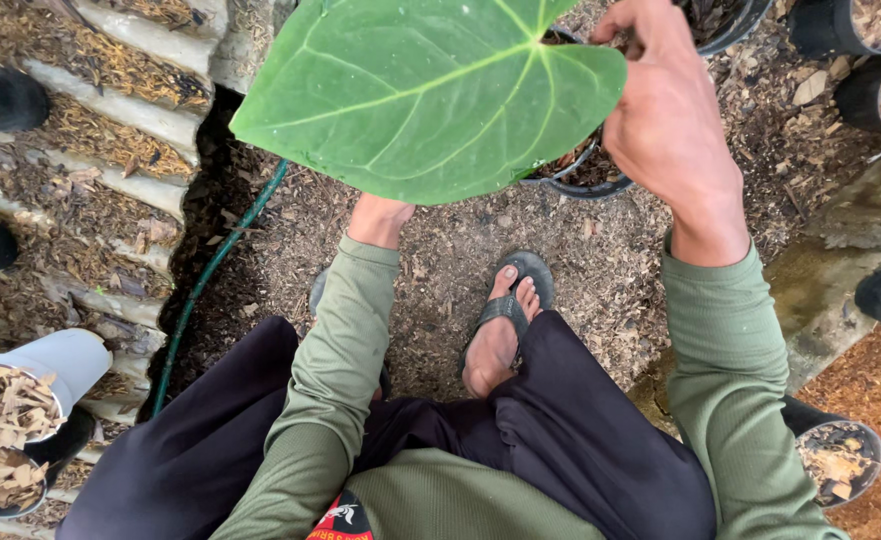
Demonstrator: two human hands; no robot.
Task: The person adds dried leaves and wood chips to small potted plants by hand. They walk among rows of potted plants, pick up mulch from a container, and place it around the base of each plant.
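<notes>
A large heart-shaped green leaf [430, 95] with pale veins spreads over a small black pot [585, 178] of bark mix on the ground in front of me. My right hand [665, 120] reaches over the pot's far side, fingers curled near the leaf's stem base. My left hand [378, 218] goes under the leaf; only its wrist shows, the fingers are hidden. Both arms wear green sleeves. I squat, one foot in a dark sandal [505, 310] below the pot.
A green hose [210, 275] runs along the ground at left beside stepped white ledges covered in chips. A white pot [55, 365] of bark sits lower left. Black pots stand at upper right [880, 60] and lower right [838, 462]. Wood chips cover the ground.
</notes>
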